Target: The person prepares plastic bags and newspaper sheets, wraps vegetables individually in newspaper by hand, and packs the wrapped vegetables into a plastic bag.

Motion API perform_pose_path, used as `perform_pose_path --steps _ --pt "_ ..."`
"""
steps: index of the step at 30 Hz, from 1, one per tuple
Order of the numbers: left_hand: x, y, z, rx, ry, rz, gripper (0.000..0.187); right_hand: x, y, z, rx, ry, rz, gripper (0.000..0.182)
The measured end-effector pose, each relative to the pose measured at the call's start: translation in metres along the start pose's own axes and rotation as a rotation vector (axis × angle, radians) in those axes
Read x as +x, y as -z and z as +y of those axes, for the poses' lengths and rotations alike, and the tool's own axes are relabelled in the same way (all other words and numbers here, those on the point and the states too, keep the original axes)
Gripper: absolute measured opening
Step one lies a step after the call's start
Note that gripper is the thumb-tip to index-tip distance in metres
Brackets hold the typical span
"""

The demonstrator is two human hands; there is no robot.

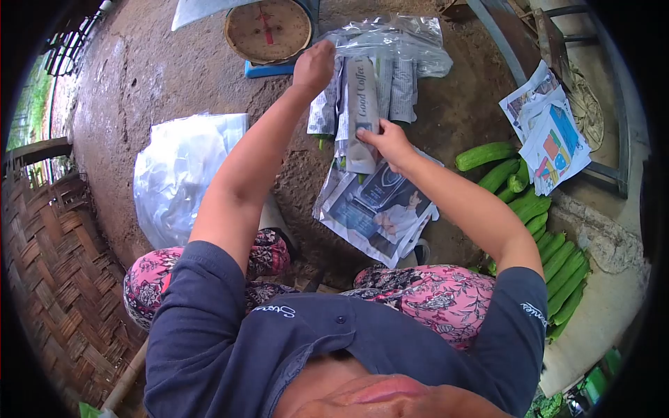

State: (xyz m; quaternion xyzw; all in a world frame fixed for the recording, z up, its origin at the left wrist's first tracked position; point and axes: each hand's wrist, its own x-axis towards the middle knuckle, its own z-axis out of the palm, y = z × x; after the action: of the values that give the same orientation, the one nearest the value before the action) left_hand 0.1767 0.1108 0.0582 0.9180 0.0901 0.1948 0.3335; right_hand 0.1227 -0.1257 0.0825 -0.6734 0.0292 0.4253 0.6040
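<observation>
My left hand (313, 66) is raised and pinches the edge of a clear plastic bag (401, 42) lying over newspaper-wrapped bundles (401, 87). My right hand (387, 143) rests on one wrapped bundle (362, 104), printed with "Good Coffee", that lies lengthwise on the ground. Below it a stack of newspaper sheets (376, 212) is spread on the dirt floor. A bit of green shows at the bundle's lower end.
A round dial scale (268, 29) on a blue base stands at the top. A pile of green cucumbers (536, 223) lies at the right, with loose paper sheets (547, 132) above it. A heap of clear plastic bags (181, 171) lies at the left beside a woven bamboo wall (49, 279).
</observation>
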Motion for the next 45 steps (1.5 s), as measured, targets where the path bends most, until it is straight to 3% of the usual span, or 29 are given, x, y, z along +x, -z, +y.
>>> perform_pose_path --steps 4,8,12,18,21,23,24,26,28,30,34,37,40,41,45 --pt "-0.012 0.013 0.005 -0.060 -0.002 0.072 0.013 0.024 -0.022 -0.026 -0.074 0.000 0.052 0.036" --pt "-0.024 0.019 0.009 -0.089 0.003 0.040 0.011 0.081 -0.040 0.000 -0.276 0.167 0.230 0.050" --pt "-0.041 0.018 0.001 -0.096 -0.066 -0.031 0.014 0.058 -0.048 -0.040 -0.716 0.084 0.250 0.063" --pt "-0.069 0.019 0.004 0.086 -0.223 -0.118 0.032 0.052 -0.030 -0.037 -0.877 0.232 0.348 0.077" --pt "-0.082 0.024 0.019 0.100 -0.260 0.002 0.042 0.045 -0.003 -0.036 -0.958 0.358 0.200 0.069" --pt "-0.087 0.026 0.027 0.130 -0.277 -0.013 0.047 0.043 0.040 -0.051 -1.064 0.192 -0.248 0.063" --pt "-0.091 0.026 0.032 0.148 -0.285 -0.026 0.049 -0.006 0.066 -0.078 -0.849 0.033 -0.336 0.058" --pt "-0.100 0.023 0.049 0.177 -0.333 -0.044 0.047 -0.035 0.134 -0.082 -0.813 -0.011 -0.365 0.051" --pt "-0.110 0.019 0.077 0.219 -0.403 -0.057 0.046 -0.098 0.189 -0.097 -0.816 -0.023 -0.090 0.041" --pt "-0.128 0.007 0.100 0.089 -0.459 -0.228 0.049 -0.137 0.240 -0.066 -0.718 -0.038 0.182 0.032" --pt "-0.198 -0.013 0.128 0.128 -0.745 -0.787 0.054 -0.169 0.271 0.028 -0.441 -0.089 0.586 0.024" --pt "-0.251 -0.012 0.137 0.119 -0.789 -1.238 0.084 -0.171 0.238 0.090 -0.272 0.099 0.664 0.017" --pt "-0.276 -0.004 0.139 0.234 -0.821 -1.387 0.094 -0.162 0.192 0.139 -0.206 0.212 0.776 0.013" --pt "-0.281 -0.006 0.133 0.270 -0.809 -1.416 0.098 -0.170 0.181 0.141 -0.353 0.275 0.819 0.014" --pt "-0.292 -0.021 0.113 0.472 -0.942 -1.234 0.087 -0.221 0.193 0.103 -0.735 0.360 1.240 0.025"
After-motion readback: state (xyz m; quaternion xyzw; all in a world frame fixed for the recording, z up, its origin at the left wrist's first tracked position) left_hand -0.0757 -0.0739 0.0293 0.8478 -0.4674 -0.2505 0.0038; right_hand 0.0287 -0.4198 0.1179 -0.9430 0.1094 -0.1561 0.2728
